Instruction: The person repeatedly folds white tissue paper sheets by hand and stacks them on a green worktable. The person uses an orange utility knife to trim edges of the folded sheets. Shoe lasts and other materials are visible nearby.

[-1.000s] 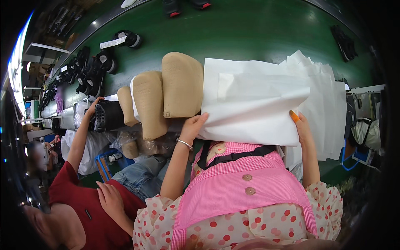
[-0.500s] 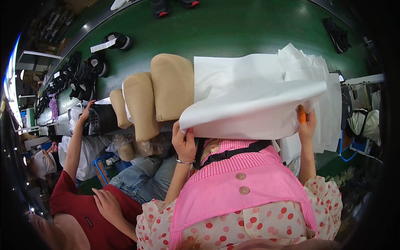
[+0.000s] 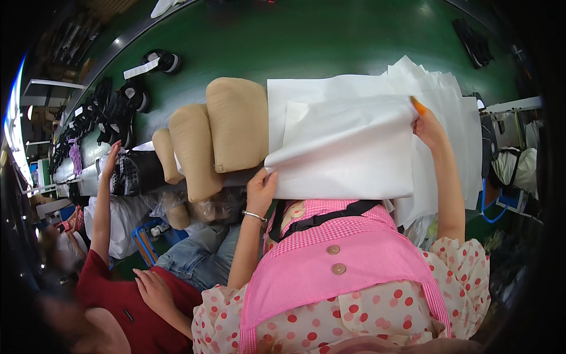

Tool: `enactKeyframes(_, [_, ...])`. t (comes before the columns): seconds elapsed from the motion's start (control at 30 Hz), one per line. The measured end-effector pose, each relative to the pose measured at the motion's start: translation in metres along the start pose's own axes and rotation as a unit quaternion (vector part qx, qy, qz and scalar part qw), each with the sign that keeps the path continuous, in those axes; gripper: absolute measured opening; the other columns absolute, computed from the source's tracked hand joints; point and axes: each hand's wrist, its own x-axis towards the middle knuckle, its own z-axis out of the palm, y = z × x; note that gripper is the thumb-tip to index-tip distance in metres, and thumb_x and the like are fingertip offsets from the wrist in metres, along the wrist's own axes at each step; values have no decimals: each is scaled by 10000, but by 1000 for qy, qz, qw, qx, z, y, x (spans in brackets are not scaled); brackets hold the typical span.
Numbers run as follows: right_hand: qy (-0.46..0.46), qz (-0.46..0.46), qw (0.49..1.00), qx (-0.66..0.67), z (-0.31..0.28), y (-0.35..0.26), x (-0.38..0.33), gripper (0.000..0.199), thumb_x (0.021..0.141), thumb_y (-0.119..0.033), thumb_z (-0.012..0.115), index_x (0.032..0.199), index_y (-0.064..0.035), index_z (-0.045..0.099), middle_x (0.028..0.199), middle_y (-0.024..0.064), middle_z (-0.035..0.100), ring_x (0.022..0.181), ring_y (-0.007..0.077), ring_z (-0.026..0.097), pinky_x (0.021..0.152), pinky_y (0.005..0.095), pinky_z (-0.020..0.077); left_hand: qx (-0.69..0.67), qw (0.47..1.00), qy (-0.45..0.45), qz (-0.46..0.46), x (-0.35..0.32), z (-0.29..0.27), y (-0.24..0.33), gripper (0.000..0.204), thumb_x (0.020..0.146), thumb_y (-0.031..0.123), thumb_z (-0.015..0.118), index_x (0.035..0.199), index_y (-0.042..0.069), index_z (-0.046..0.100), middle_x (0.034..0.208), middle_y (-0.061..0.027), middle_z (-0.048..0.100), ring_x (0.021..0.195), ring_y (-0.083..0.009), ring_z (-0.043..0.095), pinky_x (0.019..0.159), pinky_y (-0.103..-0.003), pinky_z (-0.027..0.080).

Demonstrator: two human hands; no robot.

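A large white paper sheet [image 3: 348, 165] lies in front of me on the table, its upper layer lifted and slanting across it. My left hand [image 3: 260, 187] is closed in a pinch at the sheet's left edge, close to my body. Farther out, my right hand [image 3: 430, 127] grips a raised right corner, an orange cover on one finger. Beneath and to the right, more white sheets [image 3: 451, 100] lie fanned out in an uneven stack. Left of the paper stand several tan, rounded, padded-looking forms [image 3: 239, 127] of different sizes.
Black shoes [image 3: 121, 109] line the green table [image 3: 330, 41] at the left; another dark pair [image 3: 473, 42] lies far right. A co-worker in a red top [image 3: 141, 295] sits at my left, one hand [image 3: 112, 159] by a black item [image 3: 138, 171]. A metal rail [image 3: 513, 108] juts in at the right.
My right hand has moved away from my body, carrying the sheet's right corner toward the far side. My left hand keeps its pinch at the left edge. The near curl of paper has flattened.
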Motion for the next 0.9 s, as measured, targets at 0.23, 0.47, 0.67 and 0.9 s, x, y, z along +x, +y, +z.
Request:
enactKeyframes(0.23, [31, -240, 970, -1, 49, -21, -13, 317, 895, -168, 644, 1183, -47, 591, 1041, 11, 644, 943, 111, 592, 845, 243, 453, -52, 998, 31, 21, -11, 2, 9, 337, 919, 46, 577, 1247, -24, 543, 1154, -41, 601, 1036, -104, 548, 913, -247, 425])
enactKeyframes(0.47, [-6, -278, 958, 73, 61, -23, -8, 328, 896, -112, 634, 1212, -40, 581, 1066, 16, 635, 963, 96, 577, 840, 229, 446, -83, 994, -52, -43, -20, -6, 33, 292, 951, 197, 553, 1163, -2, 586, 1027, 19, 586, 956, -78, 519, 868, -225, 408])
enactKeyframes(0.67, [17, -241, 969, -46, 45, -2, 25, 350, 897, -174, 638, 1205, -20, 575, 1031, 6, 619, 919, 78, 549, 812, 215, 431, -39, 977, -13, -207, 6, 0, 26, 336, 917, 309, 618, 1037, 0, 674, 893, 34, 635, 814, -42, 545, 735, -204, 446])
enactKeyframes(0.9, [5, -251, 965, -78, 20, 21, 47, 402, 911, -186, 617, 1264, -13, 532, 1124, 37, 608, 1007, 104, 541, 869, 224, 415, -96, 970, -44, -219, 29, 19, 17, 369, 895, 352, 637, 998, -1, 675, 904, -17, 667, 779, -79, 591, 699, -255, 486])
